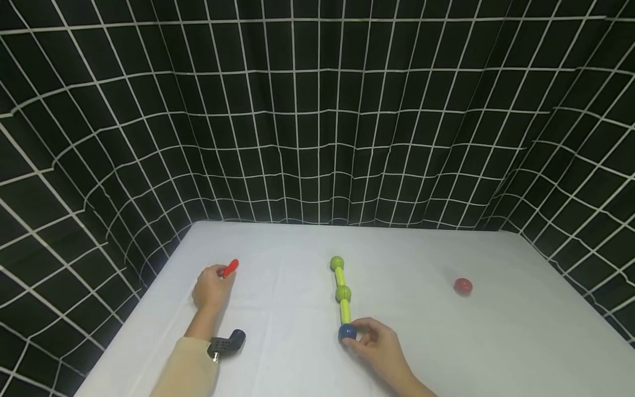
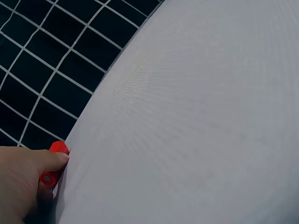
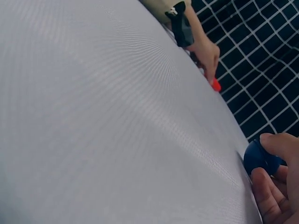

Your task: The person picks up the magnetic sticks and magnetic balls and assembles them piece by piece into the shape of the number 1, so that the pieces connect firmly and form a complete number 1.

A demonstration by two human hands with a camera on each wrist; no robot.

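Observation:
My left hand (image 1: 212, 288) pinches a short red rod (image 1: 230, 268) at the left of the table; the left wrist view shows the thumb lying over the red rod (image 2: 58, 147). Near the front middle, my right hand (image 1: 379, 347) pinches a blue ball (image 1: 347, 332) between thumb and fingers. The blue ball sits at the near end of a chain: a yellow-green rod (image 1: 345, 312), a green ball (image 1: 343, 293), another yellow-green rod (image 1: 339, 277) and a green ball (image 1: 337, 263) at the far end. In the right wrist view the fingers partly cover the blue ball (image 3: 256, 157).
A red ball (image 1: 463, 286) lies alone on the right side of the white-covered table (image 1: 496, 342). A black wrist camera (image 1: 227, 343) is strapped at the left sleeve. Dark curtains with a white grid (image 1: 317, 121) surround the table at the back and sides.

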